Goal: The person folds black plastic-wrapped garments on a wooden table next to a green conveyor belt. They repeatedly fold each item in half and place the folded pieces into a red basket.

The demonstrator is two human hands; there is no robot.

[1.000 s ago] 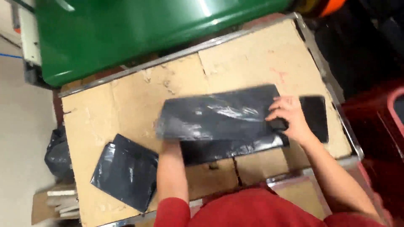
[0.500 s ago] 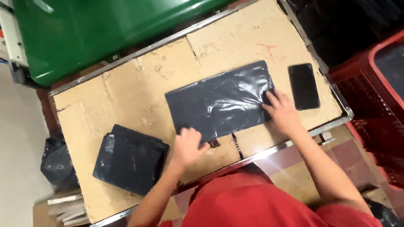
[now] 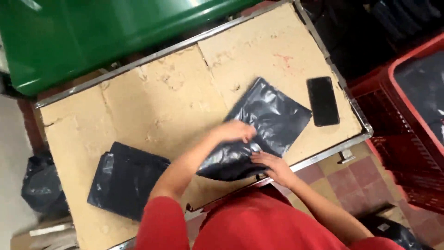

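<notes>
Two hands on one glossy, crinkled black plastic bag (image 3: 263, 127), folded, lying diagonally on the worn cardboard tabletop (image 3: 162, 102). Left hand (image 3: 236, 131) presses its middle; right hand (image 3: 273, 165) grips the near edge, probably pinching it. Flat black phone (image 3: 323, 101) far right, apart. Folded bag stack (image 3: 125, 178) near left. Bare cardboard between them, metal rim all round.
</notes>
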